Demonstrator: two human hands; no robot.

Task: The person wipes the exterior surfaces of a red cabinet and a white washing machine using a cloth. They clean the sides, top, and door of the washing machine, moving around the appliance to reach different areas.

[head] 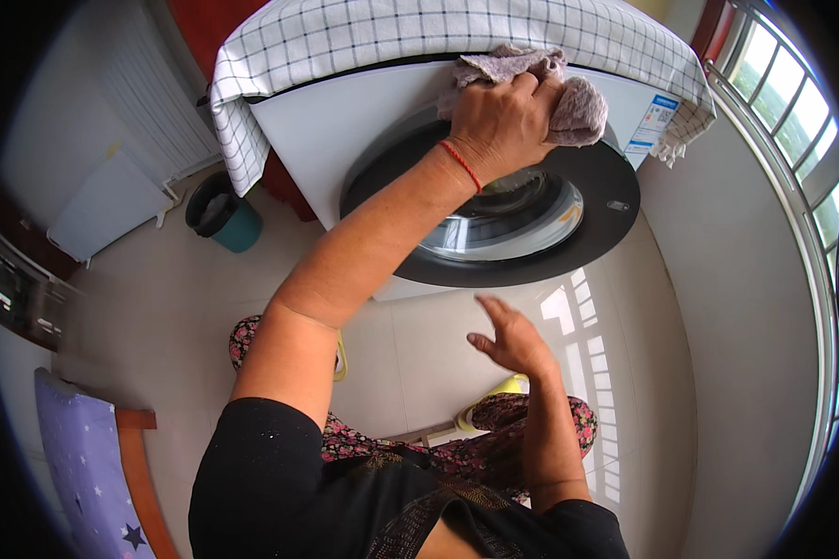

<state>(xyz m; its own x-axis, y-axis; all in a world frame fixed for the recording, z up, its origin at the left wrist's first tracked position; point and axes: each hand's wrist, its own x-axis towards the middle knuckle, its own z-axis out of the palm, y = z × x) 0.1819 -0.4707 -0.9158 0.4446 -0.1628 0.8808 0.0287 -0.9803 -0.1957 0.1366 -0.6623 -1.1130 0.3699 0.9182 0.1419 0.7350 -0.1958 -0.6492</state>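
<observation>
My left hand (500, 122), with a red cord round the wrist, grips a crumpled greyish-pink cloth (579, 115) against the upper front of a white front-loading washing machine (307, 133). The cloth bunches out on both sides of my knuckles and covers part of the panel above the door. Below it, the round door (594, 230) has a wide dark rim and a clear glass centre; my forearm crosses its left side. Lower down, my right hand (517, 342) hangs in the air over the floor, holding nothing, fingers apart and slightly blurred.
A checked cloth (391, 31) drapes over the machine's top. An energy label (650, 126) is stuck at its front right. To the left stand a teal bin (234, 227) and a chair with a purple star-patterned cover (87, 465). A barred window (790, 105) is at right.
</observation>
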